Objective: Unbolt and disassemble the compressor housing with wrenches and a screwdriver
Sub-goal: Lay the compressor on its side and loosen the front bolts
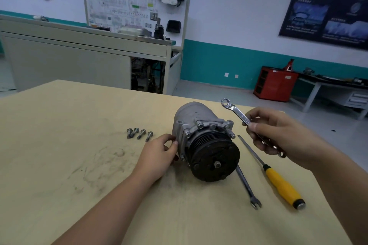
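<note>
Left fingers (169,137) holding compressor (191,115), right (256,125) gripping wrench (235,110)

Inspected my left hand (159,155) and my right hand (272,131): both bare. Forearms (111,201) bare to frame edge. Right-hand nails short.

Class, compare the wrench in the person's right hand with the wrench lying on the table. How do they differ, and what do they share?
The held wrench is raised in the right hand; the table wrench lies flat. The held wrench shows a ring end; the table wrench shows an open end. Both are slim silver metal.
</note>
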